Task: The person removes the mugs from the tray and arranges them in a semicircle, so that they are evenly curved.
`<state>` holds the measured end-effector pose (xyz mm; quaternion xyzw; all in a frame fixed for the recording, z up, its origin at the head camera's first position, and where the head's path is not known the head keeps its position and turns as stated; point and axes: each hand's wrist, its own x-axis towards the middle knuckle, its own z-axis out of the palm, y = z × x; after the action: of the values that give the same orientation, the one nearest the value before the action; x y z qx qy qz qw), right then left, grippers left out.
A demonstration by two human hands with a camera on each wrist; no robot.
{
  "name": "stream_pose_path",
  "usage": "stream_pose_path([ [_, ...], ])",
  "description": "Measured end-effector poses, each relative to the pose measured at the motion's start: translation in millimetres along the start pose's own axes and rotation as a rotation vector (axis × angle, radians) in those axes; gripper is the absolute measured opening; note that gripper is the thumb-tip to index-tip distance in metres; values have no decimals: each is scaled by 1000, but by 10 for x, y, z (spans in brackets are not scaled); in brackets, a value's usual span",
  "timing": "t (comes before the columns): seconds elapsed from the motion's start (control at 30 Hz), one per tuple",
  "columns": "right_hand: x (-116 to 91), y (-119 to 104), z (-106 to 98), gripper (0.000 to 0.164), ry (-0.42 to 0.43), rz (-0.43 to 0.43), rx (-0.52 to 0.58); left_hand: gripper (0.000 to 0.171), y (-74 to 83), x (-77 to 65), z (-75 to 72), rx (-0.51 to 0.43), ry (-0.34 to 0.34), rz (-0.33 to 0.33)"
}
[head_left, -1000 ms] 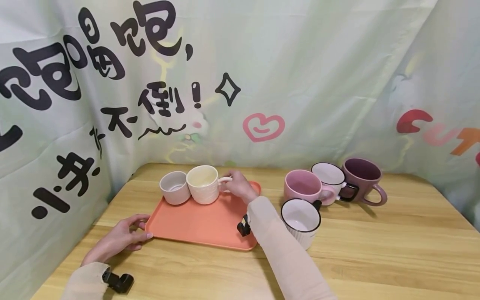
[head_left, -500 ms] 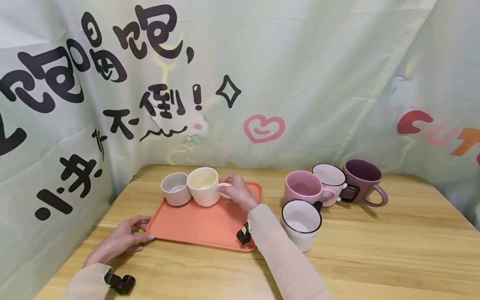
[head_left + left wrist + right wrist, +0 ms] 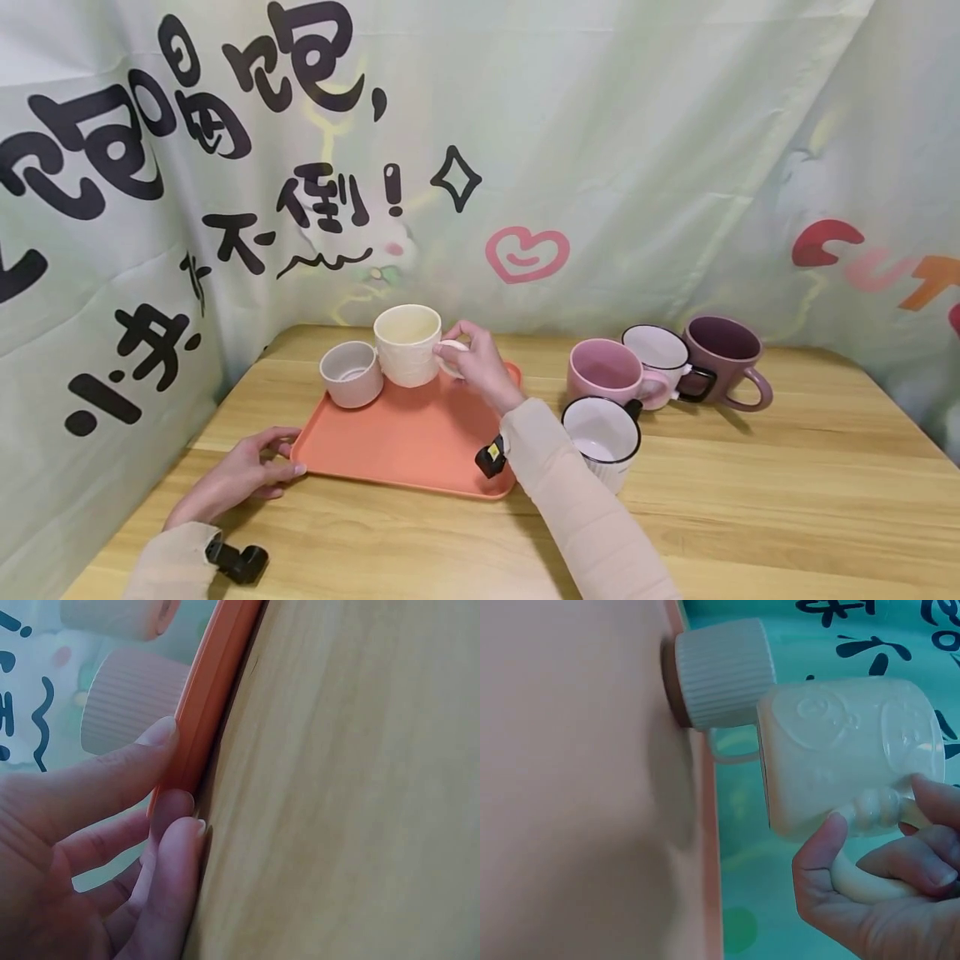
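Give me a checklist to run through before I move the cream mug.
1. Right hand gripping the cream mug by its handle: ok.
2. Mug base clear of the orange tray: ok, a gap shows in the right wrist view.
3. Left hand pinching the tray edge: ok.
4. Mug apart from the grey cup: cannot tell, they overlap in view.
5. Low path rightward: not ok, I judge; the pink mug stands beyond the tray.

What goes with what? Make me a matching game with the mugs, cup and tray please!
1. cream mug
2. small gray cup
3. orange tray
4. pink mug

A. standing on the tray
B. next to black-rimmed mugs
C. pinched at its edge by the left hand
D. held up in the right hand

Pairs: 1-D, 2-A, 3-C, 4-B
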<state>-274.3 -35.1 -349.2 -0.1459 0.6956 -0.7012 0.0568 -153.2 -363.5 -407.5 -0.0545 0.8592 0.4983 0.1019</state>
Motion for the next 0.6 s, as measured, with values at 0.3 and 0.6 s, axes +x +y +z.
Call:
stream_pose_path([
  [0.3,-49,-153,0,10,33,-32,-75,73,-3,-10,-4,-1,-4,9],
  [0.6,-86,-367,-49,9,31,-8,-15,73,-16,0,-6,-3,-6,2],
])
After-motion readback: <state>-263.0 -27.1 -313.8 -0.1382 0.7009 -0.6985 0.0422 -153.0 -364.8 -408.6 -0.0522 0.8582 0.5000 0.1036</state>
